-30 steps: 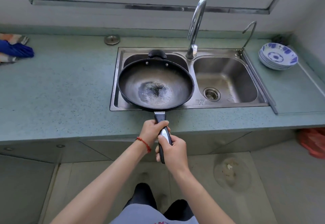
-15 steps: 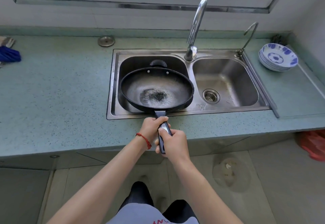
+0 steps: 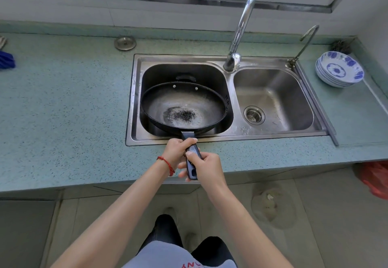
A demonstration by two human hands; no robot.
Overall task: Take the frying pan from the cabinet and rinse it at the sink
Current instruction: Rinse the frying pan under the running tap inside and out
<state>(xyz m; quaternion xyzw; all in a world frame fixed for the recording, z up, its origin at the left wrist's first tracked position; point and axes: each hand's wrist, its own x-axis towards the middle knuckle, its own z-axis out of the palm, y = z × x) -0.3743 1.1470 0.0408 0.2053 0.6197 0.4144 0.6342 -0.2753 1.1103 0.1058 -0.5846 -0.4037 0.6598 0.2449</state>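
Frying pan (image 3: 184, 108) sat in the left basin of the double sink (image 3: 228, 137), handle sticking out over the front rim toward the person. Left hand (image 3: 176, 152) was clenched around the handle near the pan; right hand (image 3: 206, 166) gripped the handle's end just behind it. Faucet (image 3: 241, 30) stood between the basins. Stacked blue-patterned bowls (image 3: 339, 70) sat on the counter (image 3: 63, 103), right of the sink.

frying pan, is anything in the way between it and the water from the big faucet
Nothing visible blocks it. The frying pan, held by the left hand and right hand, sits low in the left basin. The faucet has no water visibly running.
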